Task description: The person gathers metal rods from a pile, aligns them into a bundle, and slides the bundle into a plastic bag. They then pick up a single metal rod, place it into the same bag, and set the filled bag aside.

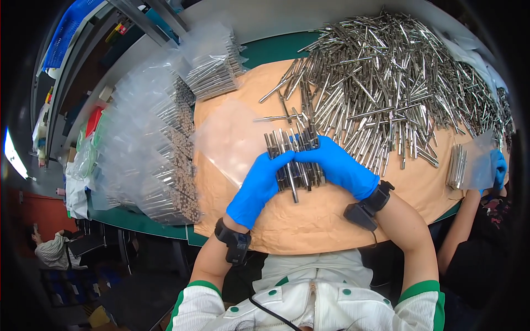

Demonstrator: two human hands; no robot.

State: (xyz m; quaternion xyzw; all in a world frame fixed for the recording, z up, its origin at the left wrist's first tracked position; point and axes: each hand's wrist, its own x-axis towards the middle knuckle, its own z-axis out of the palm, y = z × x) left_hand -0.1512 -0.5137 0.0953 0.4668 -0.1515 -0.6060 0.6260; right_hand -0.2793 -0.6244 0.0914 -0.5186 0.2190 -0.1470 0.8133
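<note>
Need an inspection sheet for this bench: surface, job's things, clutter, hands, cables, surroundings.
Surface: creased brown paper over green tabletop
Job's things: bundle of metal rods, in both hands; loose rod pile beyond, rightward
Clutter: stacked bagged rods at left; clear plastic lying flat
Hands: left hand and right hand blue-gloved, gripping the bundle
Cables: black cable at wearer's front; thin cable near right wrist
Surroundings: co-worker's gloved hand at right; blue basket upper left

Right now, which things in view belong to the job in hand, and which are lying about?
Belongs, apparently:
held bundle of silver metal rods
heap of loose silver rods
translucent plastic bag or sheet
rod-filled clear plastic bags

Lying about, apparently:
blue plastic lattice basket
red object, kind unclear
</note>
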